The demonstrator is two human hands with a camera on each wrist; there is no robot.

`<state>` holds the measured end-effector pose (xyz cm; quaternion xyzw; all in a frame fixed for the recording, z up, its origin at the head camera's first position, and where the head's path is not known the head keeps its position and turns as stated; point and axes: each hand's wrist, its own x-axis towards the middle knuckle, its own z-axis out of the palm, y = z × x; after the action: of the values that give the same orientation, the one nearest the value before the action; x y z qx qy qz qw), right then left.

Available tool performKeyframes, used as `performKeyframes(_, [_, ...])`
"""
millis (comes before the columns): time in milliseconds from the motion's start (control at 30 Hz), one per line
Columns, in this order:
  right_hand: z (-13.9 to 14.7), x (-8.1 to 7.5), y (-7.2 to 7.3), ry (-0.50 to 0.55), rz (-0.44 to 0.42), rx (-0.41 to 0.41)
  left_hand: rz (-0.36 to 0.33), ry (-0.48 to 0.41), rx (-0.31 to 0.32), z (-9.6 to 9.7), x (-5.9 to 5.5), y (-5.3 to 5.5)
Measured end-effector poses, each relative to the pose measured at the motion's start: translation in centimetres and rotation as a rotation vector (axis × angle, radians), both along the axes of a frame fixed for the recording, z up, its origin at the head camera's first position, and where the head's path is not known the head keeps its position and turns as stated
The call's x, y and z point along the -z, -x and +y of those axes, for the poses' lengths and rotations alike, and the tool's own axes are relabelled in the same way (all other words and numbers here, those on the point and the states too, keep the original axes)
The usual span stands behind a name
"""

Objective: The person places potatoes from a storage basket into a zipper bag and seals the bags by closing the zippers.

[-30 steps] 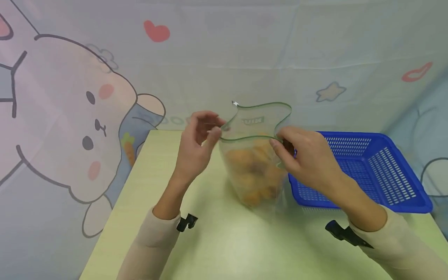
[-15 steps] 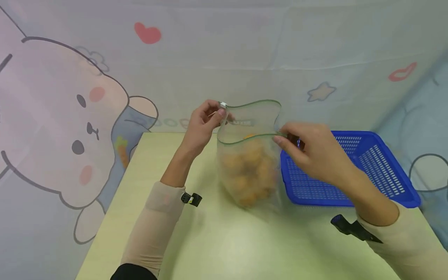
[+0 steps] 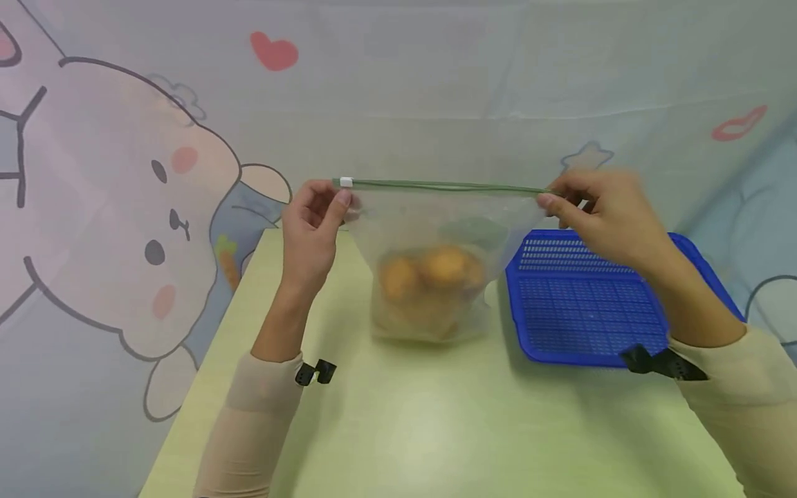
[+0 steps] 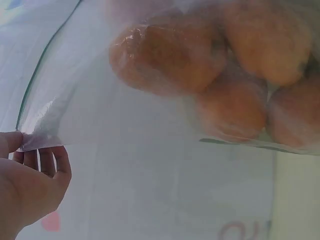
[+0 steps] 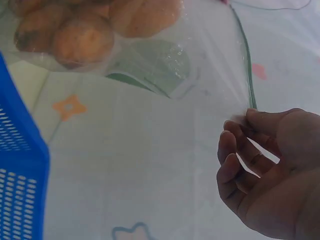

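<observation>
A translucent slider zip bag (image 3: 429, 221) with a green zip edge is stretched level between my two hands. Several round orange-brown items (image 3: 445, 266), potato-like in the wrist views, lie in its lower part. My left hand (image 3: 314, 225) pinches the bag's left top corner beside the white slider (image 3: 346, 182). At the opposite top corner, thumb and fingers of my right hand (image 3: 600, 211) pinch the bag. The wrist views show each corner held between thumb and fingertips. Both zip strips run close together; whether they are sealed I cannot tell.
A blue perforated plastic basket (image 3: 585, 315) stands on the right of the pale green table (image 3: 411, 415), below my right forearm. Behind the table hangs a cloth backdrop (image 3: 398, 83) with cartoon prints.
The bag's mouth was a wide loop and is now pulled into a straight line. My left hand moved left with the slider corner; my right hand moved right and up.
</observation>
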<state>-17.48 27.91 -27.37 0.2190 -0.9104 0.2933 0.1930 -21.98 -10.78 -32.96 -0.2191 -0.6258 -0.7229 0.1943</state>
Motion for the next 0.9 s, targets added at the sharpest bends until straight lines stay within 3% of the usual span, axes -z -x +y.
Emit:
performKeyframes(100, [0.4,1.2,1.2,-0.041,-0.035,0.019,-0.015,-0.008,-0.029,0.7,1.6,-0.3])
performKeyframes(200, [0.4,1.5,1.8,-0.070,-0.088,0.027,-0.014,-0.021,-0.024,1.3,2.5,-0.2])
performKeyframes(300, [-0.2,0.8,1.7,-0.082,-0.104,0.035,0.016,-0.012,-0.002,1.7,2.5,-0.3])
performKeyframes(367, [-1.5,0.0,1.3,-0.072,-0.059,0.032,0.031,0.000,0.007,1.8,2.3,-0.5])
performKeyframes(433, [-3.3,-0.6,1.0,-0.037,0.024,-0.016,0.038,0.020,0.002,1.9,2.1,-0.6])
performKeyframes(533, [-6.8,-1.4,0.9,-0.009,0.134,-0.156,0.045,0.041,-0.003,1.9,1.9,-0.7])
performKeyframes(667, [-11.5,-1.8,1.8,-0.057,0.156,-0.331,0.064,0.055,0.024,2.5,1.7,-0.7])
performKeyframes(900, [-15.6,-1.1,3.4,-0.122,0.214,-0.360,0.095,0.062,0.074,4.2,1.5,-1.5])
